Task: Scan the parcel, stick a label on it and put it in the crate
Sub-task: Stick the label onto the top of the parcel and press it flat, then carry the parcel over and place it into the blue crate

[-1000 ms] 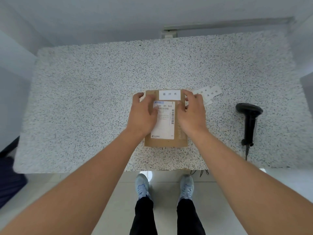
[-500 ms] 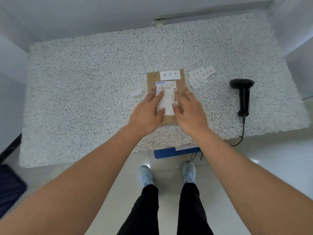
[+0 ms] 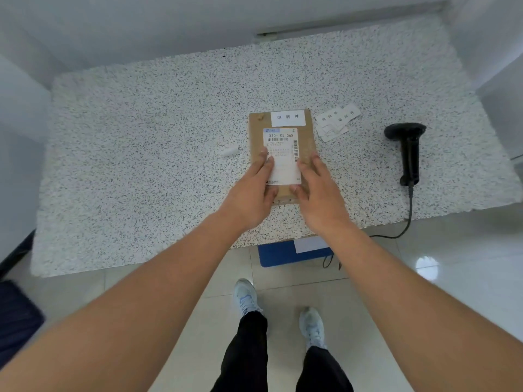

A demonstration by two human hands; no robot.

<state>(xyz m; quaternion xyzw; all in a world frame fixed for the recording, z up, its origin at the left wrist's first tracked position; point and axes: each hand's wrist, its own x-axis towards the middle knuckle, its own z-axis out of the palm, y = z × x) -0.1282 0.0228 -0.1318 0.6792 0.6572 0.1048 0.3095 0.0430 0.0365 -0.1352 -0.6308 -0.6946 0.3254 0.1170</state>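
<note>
Head view: one cam, looking down at both hands over the worktop.
Crate: blue plastic crate (image 3: 285, 253) on the floor under the near table edge, only a strip showing; white sheet (image 3: 310, 244) lies at its rim; contents not visible.
Parcel: flat brown cardboard parcel (image 3: 307, 137) lies flat near table centre, long side running away from the person.
Labels on parcel: white shipping label w/ barcodes (image 3: 281, 142) across the middle; small white printed sticker (image 3: 288, 117) at the far edge.
Left hand: left hand (image 3: 252, 193) flat, fingers spread, palm down on parcel's near-left part, not gripping.
Right hand: right hand (image 3: 319, 193) flat, fingers spread, palm down on near-right part, not gripping; hands just apart.
Surface: grey speckled stone-look tabletop (image 3: 141, 137).
Loose items: strip of white stickers (image 3: 336, 120) just right of parcel's far corner; small white scrap (image 3: 229, 151) near its left side; black handheld barcode scanner (image 3: 407, 148) well right, cable hanging over the near edge.
Room: pale walls close behind and at both sides; glossy light floor tiles (image 3: 452, 278).
Edges/space: left half of table bare; parcel sits near the front edge.
</note>
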